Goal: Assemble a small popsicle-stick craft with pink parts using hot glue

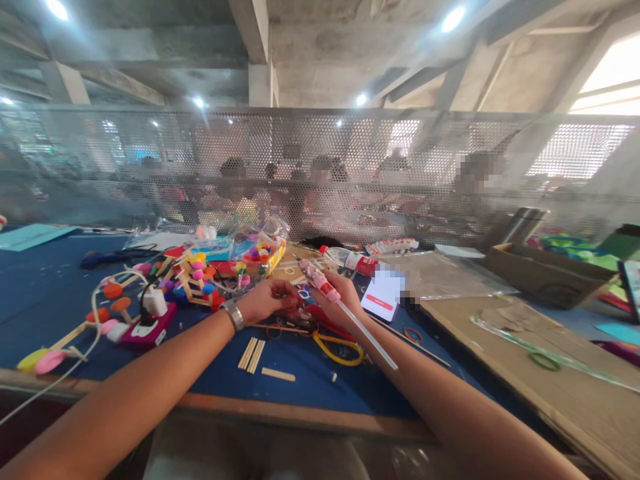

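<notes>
My right hand (343,301) is wrapped round a pink hot glue gun (319,280), its nozzle pointing away from me. A long translucent glue stick (369,337) sticks out of the gun's back end, over my right forearm. Close by on the left, my left hand (269,299) has its fingers drawn together low over the table; what they pinch is too small to make out. Under and between the hands lies a jumble of small things, partly hidden. On my side of it are several wooden craft sticks (251,355), one lying apart, and a yellow loop (340,352).
At left stand a purple power strip (149,327) with a white plug and a craft-stick model with coloured pompoms (198,275). Beyond my right hand lie a plastic bottle (350,259) and a phone (383,293). Cardboard (520,360) covers the right side. A perforated metal screen (300,147) closes off the back.
</notes>
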`<state>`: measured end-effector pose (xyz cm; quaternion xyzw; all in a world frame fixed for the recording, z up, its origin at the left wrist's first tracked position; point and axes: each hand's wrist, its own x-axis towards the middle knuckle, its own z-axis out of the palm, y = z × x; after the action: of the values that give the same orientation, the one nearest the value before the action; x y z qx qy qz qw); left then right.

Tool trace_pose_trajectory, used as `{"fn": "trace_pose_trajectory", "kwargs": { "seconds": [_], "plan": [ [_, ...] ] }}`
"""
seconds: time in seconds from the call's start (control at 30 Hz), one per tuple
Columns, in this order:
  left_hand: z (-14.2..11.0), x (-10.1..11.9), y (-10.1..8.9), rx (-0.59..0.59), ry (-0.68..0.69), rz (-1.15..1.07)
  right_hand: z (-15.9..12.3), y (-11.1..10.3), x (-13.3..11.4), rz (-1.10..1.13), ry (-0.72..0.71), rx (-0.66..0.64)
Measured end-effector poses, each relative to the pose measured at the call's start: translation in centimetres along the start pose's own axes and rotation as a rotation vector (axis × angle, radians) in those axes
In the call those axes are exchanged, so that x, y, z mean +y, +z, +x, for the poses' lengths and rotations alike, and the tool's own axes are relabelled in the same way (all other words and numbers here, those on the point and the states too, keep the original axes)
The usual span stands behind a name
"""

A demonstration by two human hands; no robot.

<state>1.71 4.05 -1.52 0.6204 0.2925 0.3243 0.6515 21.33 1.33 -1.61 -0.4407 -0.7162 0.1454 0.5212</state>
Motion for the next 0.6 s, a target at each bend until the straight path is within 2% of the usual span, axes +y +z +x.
{"fn": "trace_pose_trajectory", "kwargs": {
  "seconds": [0.2, 0.6],
  "plan": [
    [0.02, 0.02, 0.12, 0.054, -0.010, -0.056, 0.02, -0.06, -0.30, -0.006, -0.035, -0.040],
    [0.17, 0.24, 0.16, 0.081, -0.009, -0.090, 0.11, -0.10, -0.36, -0.028, -0.155, -0.040]
  ]
}}
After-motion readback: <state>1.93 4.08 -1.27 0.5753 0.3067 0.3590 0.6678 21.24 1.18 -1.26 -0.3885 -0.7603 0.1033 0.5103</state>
